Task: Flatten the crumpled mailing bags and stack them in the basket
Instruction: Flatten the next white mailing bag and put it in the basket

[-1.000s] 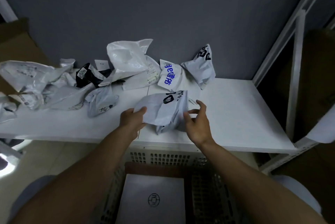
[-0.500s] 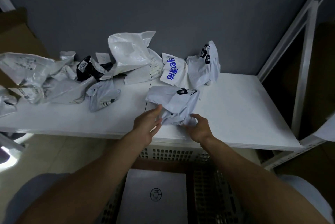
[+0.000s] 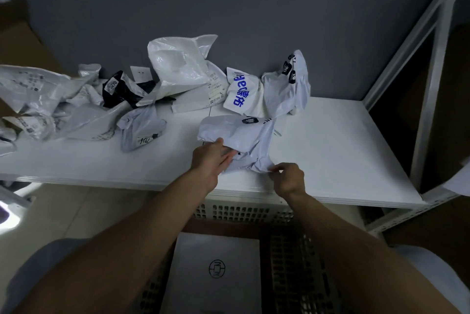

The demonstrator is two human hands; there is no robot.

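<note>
The crumpled pale-grey plastic mailing bag [image 3: 244,141], mid-frame on the white desk [image 3: 330,148], looks light, limp and slippery: the left hand [image 3: 212,158] presses its near edge with a flat, unclosed grip, while the right hand [image 3: 287,177] has its grip pinched on the near corner, a sensible place to pull it taut.

We take this for a stockroom or parcel-handling room: a white shelf [image 3: 330,151] on a slotted metal rack upright [image 3: 429,100] against a bare grey wall [image 3: 229,3], a heap of crumpled mailing bags [image 3: 178,67] with printed labels, a brown cardboard box [image 3: 20,39] at the left, and a perforated plastic basket [image 3: 241,209] below.
</note>
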